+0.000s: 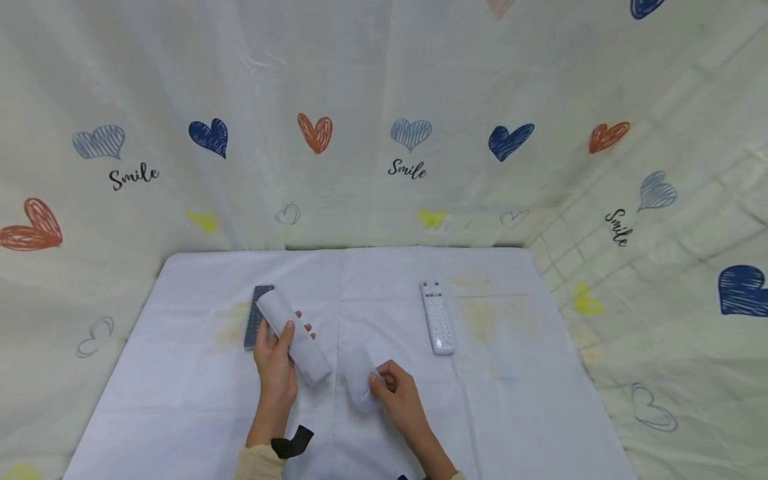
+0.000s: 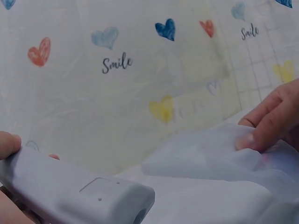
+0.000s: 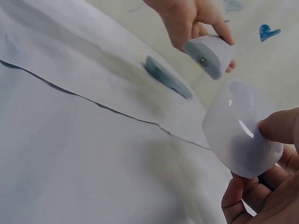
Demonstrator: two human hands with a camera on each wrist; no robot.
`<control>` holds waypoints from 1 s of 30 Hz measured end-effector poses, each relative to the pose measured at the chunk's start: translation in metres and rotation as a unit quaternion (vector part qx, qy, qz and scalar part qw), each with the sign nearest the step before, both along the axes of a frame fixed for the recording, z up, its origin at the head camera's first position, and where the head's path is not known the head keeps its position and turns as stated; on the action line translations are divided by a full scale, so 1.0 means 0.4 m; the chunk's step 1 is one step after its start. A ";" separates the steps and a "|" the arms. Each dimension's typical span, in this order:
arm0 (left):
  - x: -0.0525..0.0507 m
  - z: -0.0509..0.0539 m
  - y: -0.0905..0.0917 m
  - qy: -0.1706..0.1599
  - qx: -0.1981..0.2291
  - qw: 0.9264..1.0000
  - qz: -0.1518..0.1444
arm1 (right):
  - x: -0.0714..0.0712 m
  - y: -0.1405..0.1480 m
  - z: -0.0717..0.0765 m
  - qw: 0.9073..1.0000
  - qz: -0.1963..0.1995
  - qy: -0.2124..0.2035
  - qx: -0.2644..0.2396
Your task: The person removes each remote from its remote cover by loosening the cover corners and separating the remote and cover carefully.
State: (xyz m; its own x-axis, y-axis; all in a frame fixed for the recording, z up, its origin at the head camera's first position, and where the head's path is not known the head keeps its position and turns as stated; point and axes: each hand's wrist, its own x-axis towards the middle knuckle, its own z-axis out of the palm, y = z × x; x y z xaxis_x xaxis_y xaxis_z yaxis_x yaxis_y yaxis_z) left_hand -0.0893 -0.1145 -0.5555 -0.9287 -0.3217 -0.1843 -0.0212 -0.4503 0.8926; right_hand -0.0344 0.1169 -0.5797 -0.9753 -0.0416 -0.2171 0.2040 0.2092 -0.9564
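My left hand (image 1: 276, 373) grips a white device (image 1: 305, 352), thumb along its near face and the other fingers wrapped round behind, their tips showing past its far edge. The device lies slantwise across that hand, its upper end up past my fingers and to the left, its lower end down to the right. From my right wrist I see that lower end, flat and grey with a small round hole (image 3: 202, 60) in it.

My right hand (image 1: 399, 397) pinches a clear, milky cover (image 1: 358, 380) by its right edge, thumb on one side and fingers curled under the other. The cover sits just left of my fingertips, near the lower end of the device but apart from it.

On the counter (image 1: 510, 413), a dark remote (image 1: 256, 311) lies just behind my left hand, partly hidden by the device. A white remote (image 1: 437, 319) lies farther off, beyond my right hand and a little to its right. A curtain (image 1: 360, 80) printed with hearts hangs behind the counter.
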 end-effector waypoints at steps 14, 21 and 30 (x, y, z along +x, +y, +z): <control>0.035 -0.021 -0.007 -0.022 -0.014 1.000 -0.011 | -0.146 0.012 0.026 0.999 -0.032 0.032 0.014; 0.068 -0.030 -0.018 -0.042 -0.026 0.999 -0.008 | -0.251 0.018 0.040 0.998 -0.042 0.048 0.026; 0.085 -0.033 -0.029 -0.074 -0.038 0.997 -0.006 | -0.390 -0.002 0.058 0.993 -0.035 0.092 0.059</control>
State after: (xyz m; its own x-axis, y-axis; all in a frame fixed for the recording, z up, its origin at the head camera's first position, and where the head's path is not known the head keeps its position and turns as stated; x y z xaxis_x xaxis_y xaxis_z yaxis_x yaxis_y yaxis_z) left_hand -0.0553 -0.1260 -0.5687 -0.8974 -0.3284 -0.2948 -0.1601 -0.3803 0.9109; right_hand -0.1905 0.1161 -0.5563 -0.9985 0.0424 -0.0341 0.0457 0.3127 -0.9487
